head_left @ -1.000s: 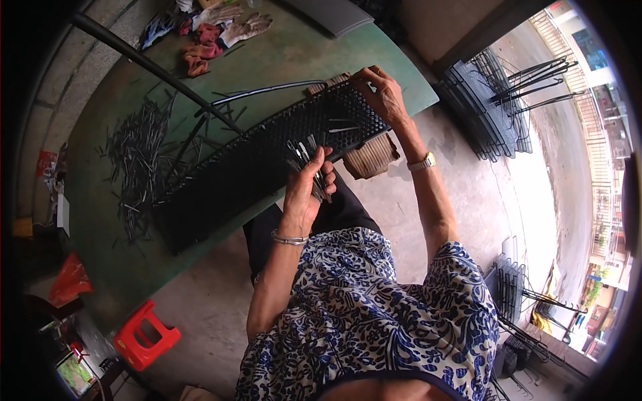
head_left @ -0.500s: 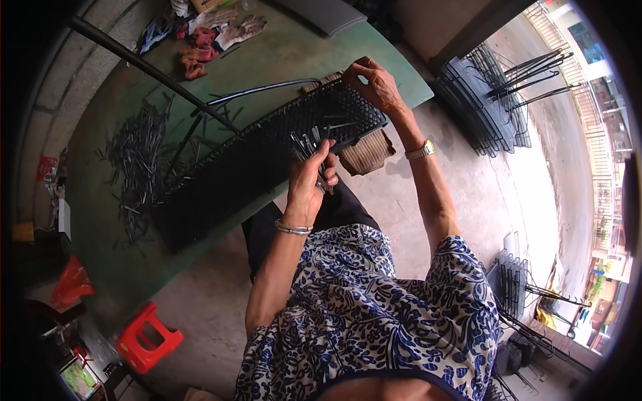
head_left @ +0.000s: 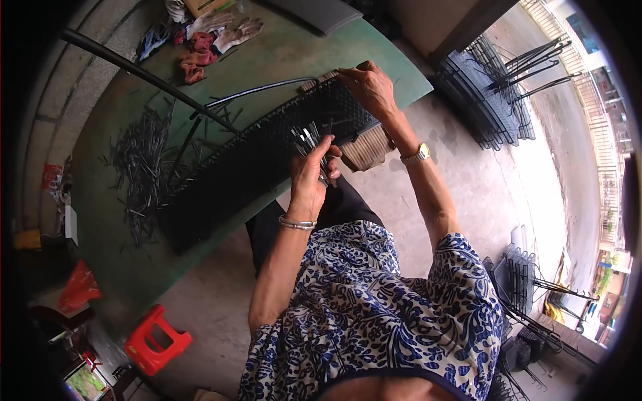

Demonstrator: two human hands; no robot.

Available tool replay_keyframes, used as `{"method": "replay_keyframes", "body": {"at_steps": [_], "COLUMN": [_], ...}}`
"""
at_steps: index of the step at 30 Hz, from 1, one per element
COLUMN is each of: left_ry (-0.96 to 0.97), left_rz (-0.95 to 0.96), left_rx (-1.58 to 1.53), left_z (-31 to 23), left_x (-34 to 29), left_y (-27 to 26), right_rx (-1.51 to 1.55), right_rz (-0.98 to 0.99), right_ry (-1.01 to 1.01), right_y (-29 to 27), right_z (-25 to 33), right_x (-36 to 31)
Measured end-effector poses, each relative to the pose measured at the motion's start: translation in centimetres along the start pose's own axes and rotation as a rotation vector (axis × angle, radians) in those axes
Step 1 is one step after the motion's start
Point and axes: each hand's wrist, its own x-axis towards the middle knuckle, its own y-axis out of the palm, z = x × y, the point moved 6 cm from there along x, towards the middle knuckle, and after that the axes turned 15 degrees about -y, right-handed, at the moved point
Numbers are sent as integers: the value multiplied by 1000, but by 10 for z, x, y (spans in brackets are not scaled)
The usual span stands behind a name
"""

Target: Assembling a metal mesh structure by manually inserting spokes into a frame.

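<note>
Slanting black panel (head_left: 267, 147), long, mesh-patterned

Well left of the left fingers (head_left: 328, 144) and nearer the body, a red plastic stool (head_left: 150, 357) stands on the grey concrete floor (head_left: 221, 287); a thin red plastic bag (head_left: 80, 289) shows farther left. Beyond those fingers, leftward, lie off-white cloth gloves (head_left: 239, 35) and crumpled dusty-red fabric (head_left: 198, 57). A curved dark-grey sheet (head_left: 321, 12) sits beyond the right fingers (head_left: 354, 75).
</note>
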Motion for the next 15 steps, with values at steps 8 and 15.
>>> {"method": "replay_keyframes", "body": {"at_steps": [8,15], "left_ry": [59,45], "left_rz": [-18,-23], "left_rx": [80,201], "left_z": [-6,1], "left_x": [-2,5], "left_y": [10,11], "right_rx": [984,994], "right_rz": [324,361], "right_ry": [186,233], "right_y": [-29,-36], "right_z": [67,57], "right_x": [-31,-29]}}
